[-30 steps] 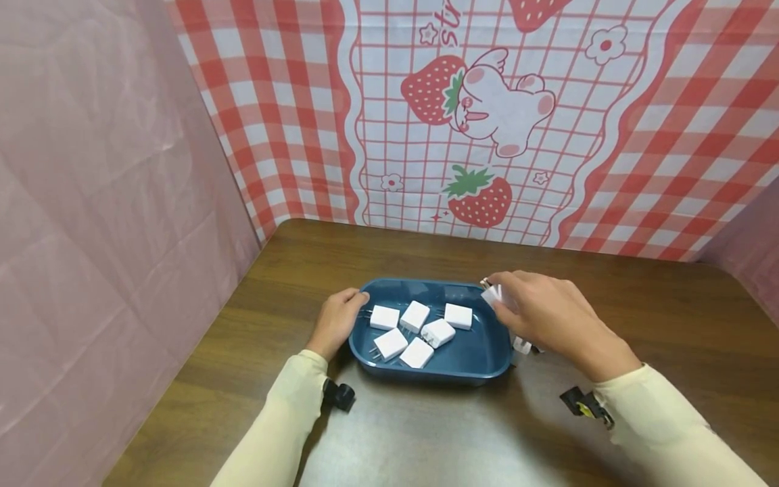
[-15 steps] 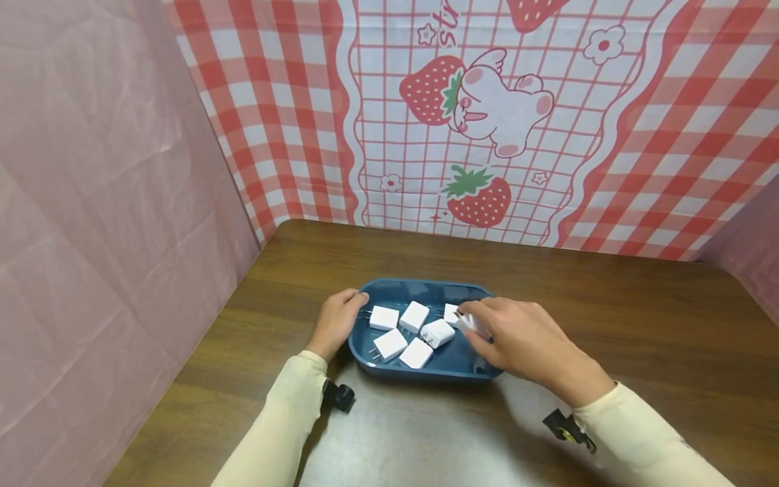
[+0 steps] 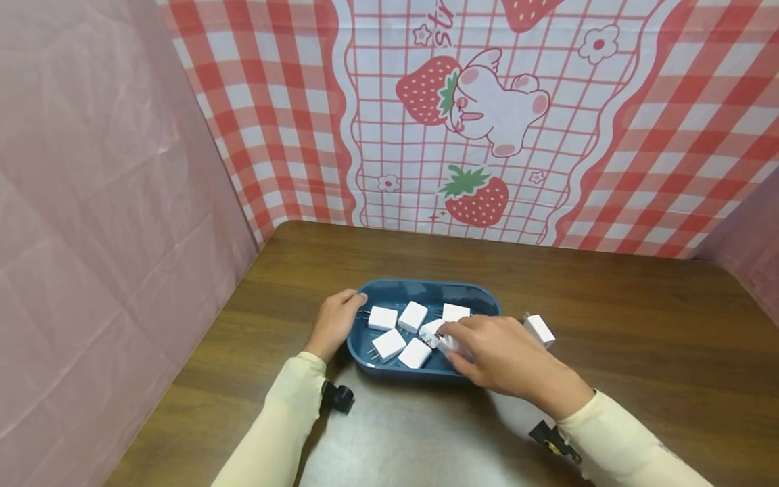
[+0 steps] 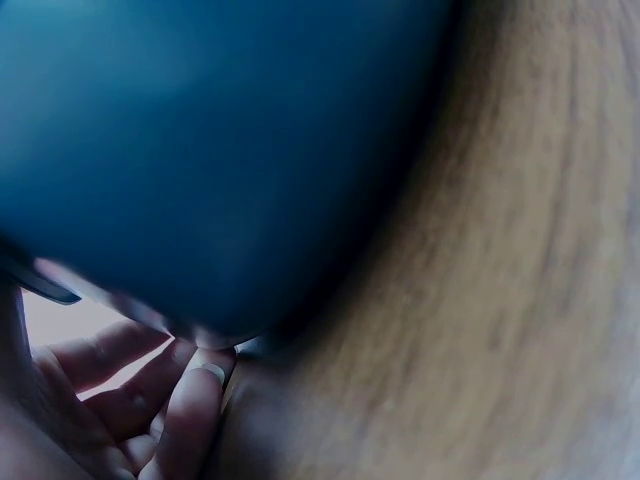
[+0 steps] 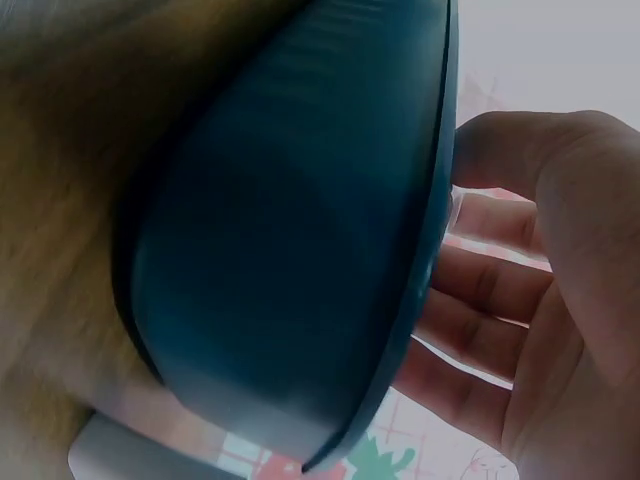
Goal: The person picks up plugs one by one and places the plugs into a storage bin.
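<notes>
A blue oval tray [image 3: 465, 292] stands on the table with several white charger plugs [image 3: 388, 344] lying loose in it, some with metal prongs showing. At its left end my left hand [image 3: 336, 321] grips the rim, thumb on top. In the left wrist view, the left hand's fingers [image 4: 190, 410] lie against the tray's outer side. My right hand [image 3: 511, 355] is over the tray's right half and pinches a white charger plug [image 3: 452, 346], partly hidden by the fingers. From the right wrist view, the tray's wall [image 5: 290, 220] hides the right fingertips.
Another white charger plug [image 3: 539, 330] lies on the brown wooden table [image 3: 657, 338] right of the tray, just behind my right hand. A strawberry-print checked cloth [image 3: 414, 176] hangs behind the table, and a pink cloth [image 3: 115, 237] hangs at the left.
My right hand has moved left and down from the tray's right end to over its inside, carrying the charger plug. The plug on the table has come into fuller view. My left hand stays put.
</notes>
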Available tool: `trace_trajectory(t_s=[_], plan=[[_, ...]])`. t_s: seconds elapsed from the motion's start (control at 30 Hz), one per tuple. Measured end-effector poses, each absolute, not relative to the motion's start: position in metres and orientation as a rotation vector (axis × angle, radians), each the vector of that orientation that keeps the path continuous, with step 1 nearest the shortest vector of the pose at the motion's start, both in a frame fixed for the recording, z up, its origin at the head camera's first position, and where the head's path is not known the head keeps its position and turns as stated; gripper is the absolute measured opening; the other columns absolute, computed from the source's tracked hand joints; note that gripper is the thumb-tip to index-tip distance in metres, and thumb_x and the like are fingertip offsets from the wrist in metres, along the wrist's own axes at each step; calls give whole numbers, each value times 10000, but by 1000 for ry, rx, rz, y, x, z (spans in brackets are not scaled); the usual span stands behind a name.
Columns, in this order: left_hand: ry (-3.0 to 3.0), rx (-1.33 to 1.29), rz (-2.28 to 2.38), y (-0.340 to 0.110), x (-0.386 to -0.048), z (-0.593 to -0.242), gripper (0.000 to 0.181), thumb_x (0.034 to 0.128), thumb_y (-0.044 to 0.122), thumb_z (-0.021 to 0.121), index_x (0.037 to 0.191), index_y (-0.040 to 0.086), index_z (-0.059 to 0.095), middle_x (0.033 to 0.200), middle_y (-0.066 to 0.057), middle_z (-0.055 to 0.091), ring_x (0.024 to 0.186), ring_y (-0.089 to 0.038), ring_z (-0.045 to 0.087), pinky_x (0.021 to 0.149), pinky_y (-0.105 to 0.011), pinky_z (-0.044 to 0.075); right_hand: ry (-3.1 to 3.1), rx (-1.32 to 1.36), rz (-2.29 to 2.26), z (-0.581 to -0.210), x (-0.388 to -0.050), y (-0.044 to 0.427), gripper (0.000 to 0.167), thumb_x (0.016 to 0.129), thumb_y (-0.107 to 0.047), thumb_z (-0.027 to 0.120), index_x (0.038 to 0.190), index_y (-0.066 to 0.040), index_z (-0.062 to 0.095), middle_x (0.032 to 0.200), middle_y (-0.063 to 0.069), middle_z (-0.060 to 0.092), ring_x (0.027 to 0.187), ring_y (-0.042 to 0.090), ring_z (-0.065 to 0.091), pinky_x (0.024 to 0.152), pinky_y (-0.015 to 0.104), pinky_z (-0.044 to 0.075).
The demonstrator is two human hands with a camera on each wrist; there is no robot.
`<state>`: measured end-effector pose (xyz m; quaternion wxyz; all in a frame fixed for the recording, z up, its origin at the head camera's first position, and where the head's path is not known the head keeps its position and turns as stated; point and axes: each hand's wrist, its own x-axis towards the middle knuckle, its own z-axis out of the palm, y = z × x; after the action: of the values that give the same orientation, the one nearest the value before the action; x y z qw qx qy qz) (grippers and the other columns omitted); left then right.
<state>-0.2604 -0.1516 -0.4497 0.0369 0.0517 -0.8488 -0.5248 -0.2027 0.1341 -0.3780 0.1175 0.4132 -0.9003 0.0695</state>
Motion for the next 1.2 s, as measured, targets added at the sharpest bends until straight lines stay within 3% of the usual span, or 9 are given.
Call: trace_trajectory(t_s=[0.4, 0.7, 1.03, 1.2], plan=[[-2615, 149, -1599, -151, -260, -448, 361, 984, 336, 560, 1136, 54, 727, 1126, -101, 699, 1062, -281, 612, 970, -477, 452, -2628, 1245, 246, -384, -201, 126, 304, 900, -291, 726, 1176, -163, 713, 963, -41, 707, 666, 50, 519, 535, 218, 455], [-2607, 148, -1605, -151, -259, -448, 355, 982, 325, 564, 1130, 48, 727, 1122, -106, 699, 1058, -285, 611, 966, -479, 455, -2676, 1232, 251, -382, -200, 129, 337, 900, -318, 733, 1192, -151, 711, 1005, -6, 719, 720, 73, 572, 568, 233, 493], [-2615, 150, -1588, -151, -260, -448, 356, 981, 326, 563, 1129, 48, 729, 1117, -104, 701, 1053, -284, 614, 962, -477, 455, -2714, 1057, 255, -366, -204, 152, 386, 882, -344, 753, 1210, -144, 718, 1072, -9, 724, 766, 68, 635, 582, 242, 515], [-2610, 153, -1602, -151, -259, -448, 361, 982, 326, 561, 1134, 43, 725, 1121, -110, 699, 1058, -288, 612, 969, -479, 452, -2716, 957, 233, -363, -207, 167, 384, 877, -349, 760, 1191, -132, 724, 1064, 19, 734, 852, 135, 689, 624, 318, 565]])
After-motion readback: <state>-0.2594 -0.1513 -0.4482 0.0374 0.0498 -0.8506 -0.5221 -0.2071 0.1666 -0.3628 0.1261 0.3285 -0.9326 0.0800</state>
